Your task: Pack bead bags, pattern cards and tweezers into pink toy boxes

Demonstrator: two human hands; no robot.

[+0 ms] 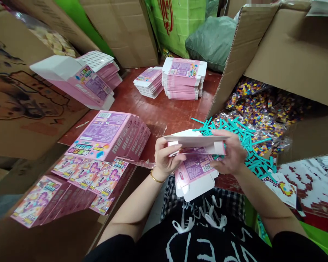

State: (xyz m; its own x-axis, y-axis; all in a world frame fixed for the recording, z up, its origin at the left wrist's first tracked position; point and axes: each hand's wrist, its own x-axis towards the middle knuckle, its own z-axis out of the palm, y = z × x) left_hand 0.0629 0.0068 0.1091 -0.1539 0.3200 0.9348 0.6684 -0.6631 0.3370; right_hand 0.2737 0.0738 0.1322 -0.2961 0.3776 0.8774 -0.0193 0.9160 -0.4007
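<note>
Both my hands hold a small pink and white cardboard box (200, 148) with its open end turned up toward me. My left hand (166, 154) grips its left end between thumb and fingers. The fingers of my right hand (232, 154) are closed around the right end. Right below, another pink box (195, 169) with purple print and white flaps lies flat near the table edge. A heap of teal plastic sticks (244, 140) spreads beside and behind my right hand.
Filled pink boxes (104, 134) stand in rows at left. Stacks of flattened boxes (183, 82) sit at the back. A large carton (284, 43) at right spills bags of colourful beads (262, 105). Printed cards (282, 187) lie at right.
</note>
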